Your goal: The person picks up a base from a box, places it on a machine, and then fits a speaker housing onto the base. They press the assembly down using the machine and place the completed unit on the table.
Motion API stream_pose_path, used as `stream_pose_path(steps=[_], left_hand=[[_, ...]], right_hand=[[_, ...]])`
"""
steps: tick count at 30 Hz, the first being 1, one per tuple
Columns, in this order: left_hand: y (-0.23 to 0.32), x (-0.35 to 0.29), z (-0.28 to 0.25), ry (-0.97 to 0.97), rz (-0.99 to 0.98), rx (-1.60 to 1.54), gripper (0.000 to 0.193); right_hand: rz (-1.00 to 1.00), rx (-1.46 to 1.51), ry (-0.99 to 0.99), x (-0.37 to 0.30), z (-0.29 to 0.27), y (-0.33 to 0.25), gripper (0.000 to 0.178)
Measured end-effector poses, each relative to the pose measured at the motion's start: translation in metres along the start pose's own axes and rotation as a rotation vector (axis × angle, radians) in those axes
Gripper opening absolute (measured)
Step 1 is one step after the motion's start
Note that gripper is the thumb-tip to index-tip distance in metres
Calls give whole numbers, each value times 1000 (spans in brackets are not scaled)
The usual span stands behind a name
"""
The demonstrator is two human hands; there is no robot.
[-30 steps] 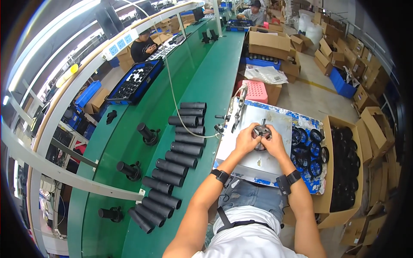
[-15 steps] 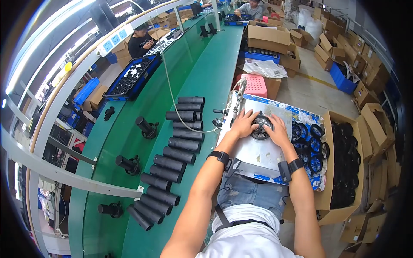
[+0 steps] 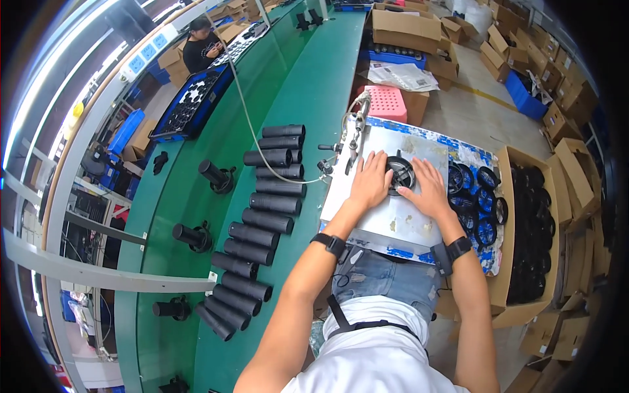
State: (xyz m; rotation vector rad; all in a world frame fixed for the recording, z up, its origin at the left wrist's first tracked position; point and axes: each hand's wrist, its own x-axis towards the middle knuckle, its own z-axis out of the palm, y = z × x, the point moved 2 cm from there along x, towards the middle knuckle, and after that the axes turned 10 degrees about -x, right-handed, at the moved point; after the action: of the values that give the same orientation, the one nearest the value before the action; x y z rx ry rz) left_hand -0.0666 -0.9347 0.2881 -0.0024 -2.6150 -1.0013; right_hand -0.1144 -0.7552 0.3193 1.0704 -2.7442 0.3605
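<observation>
A round black spoked part (image 3: 401, 174), like a small wheel, lies on the flat metal plate (image 3: 390, 228) in front of me. My left hand (image 3: 371, 181) is at its left side, palm down with the fingers stretched out, the thumb near its rim. On the other side is my right hand (image 3: 427, 190), also flat with the fingers extended, its thumb by the part's lower rim. Neither hand is closed on it. Just left of the plate's far end stands a metal clamp-like fixture (image 3: 357, 134) with a thin hose attached.
Several black tubes (image 3: 275, 203) lie in a row on the green bench (image 3: 321, 98) to the left. More black rings (image 3: 485, 200) sit right of the plate, beside a cardboard box (image 3: 514, 314) of black parts. A pink stool (image 3: 386, 103) stands beyond. Another person (image 3: 200, 49) sits across the bench.
My hands have moved apart and off the top of the round part, which shows more fully now. The view has shifted slightly.
</observation>
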Motion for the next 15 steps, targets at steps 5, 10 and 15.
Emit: stream_pose_path(steps=[5,10,15], left_hand=[[-9,-2,-13,-77,20,39,57],[-7,8,-5,-82,93,115,51],[-11,9,-9,9,100,112,46]], right_hand=[[31,60,110,-14,10,-23,88],[97,41,139,-19,11,-29,89],[82,42,101,-5,12,-30,88]])
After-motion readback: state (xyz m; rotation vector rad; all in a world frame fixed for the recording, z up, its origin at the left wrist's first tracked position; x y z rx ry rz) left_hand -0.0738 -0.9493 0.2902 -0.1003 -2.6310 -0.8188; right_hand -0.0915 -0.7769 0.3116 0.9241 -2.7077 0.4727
